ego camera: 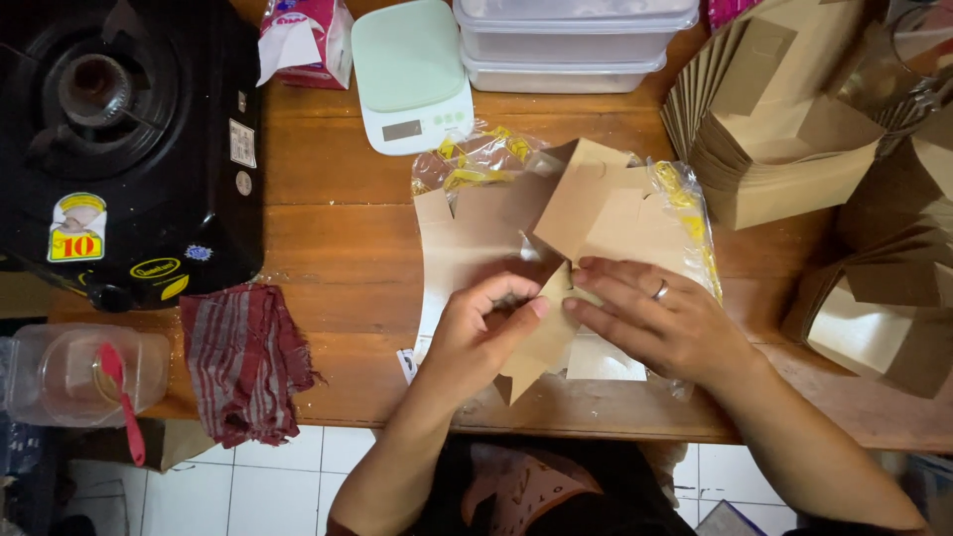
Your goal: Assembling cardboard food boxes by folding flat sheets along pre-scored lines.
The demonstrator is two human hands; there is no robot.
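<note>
A flat brown cardboard box blank (586, 213) lies partly folded on the wooden table (338, 238), over a clear plastic bag with yellow print (475, 159). My left hand (481, 328) pinches a pointed flap of the blank near its front edge. My right hand (660, 318), with a ring on one finger, lies flat on the cardboard, fingertips pressing beside the same flap. Both hands touch the blank close together.
A stack of flat brown blanks (764, 129) and folded boxes (884, 318) fill the right side. A mint kitchen scale (412, 69), clear lidded containers (566, 40) and a tissue pack (303, 40) stand at the back. A black gas stove (119, 139), striped red cloth (243, 357) and plastic jar (79, 372) are at the left.
</note>
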